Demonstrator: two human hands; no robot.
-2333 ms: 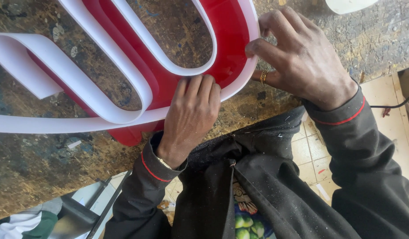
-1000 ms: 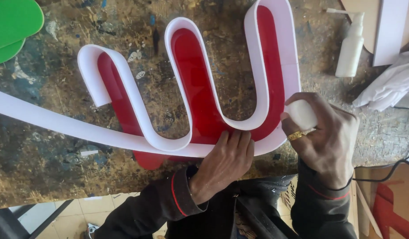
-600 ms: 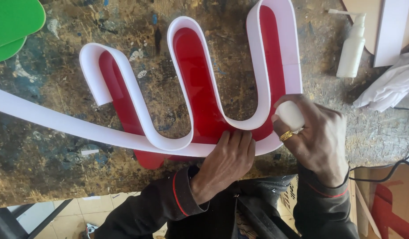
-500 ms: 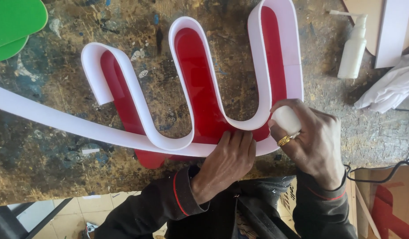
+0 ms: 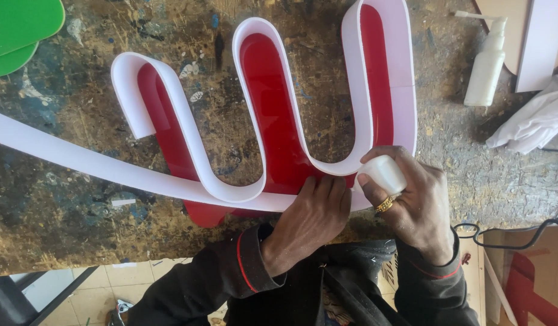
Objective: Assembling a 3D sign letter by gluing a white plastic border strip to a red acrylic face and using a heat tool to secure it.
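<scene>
At the far left a green sheet (image 5: 19,27) lies on the scuffed, paint-stained tabletop (image 5: 80,241). Across the middle runs a red wavy sign piece (image 5: 273,121) with a white strip (image 5: 170,115) standing on edge, bent along its curves. The left hand (image 5: 312,217) lies flat at the near edge, fingers pressed together against the strip where it meets the red face. Just beside it, the right hand (image 5: 412,202), with a gold ring, is curled around a small white bottle (image 5: 384,172), tipped against the strip. Farther right stand a white spray bottle (image 5: 485,63) and a crumpled white cloth (image 5: 532,121), well apart.
</scene>
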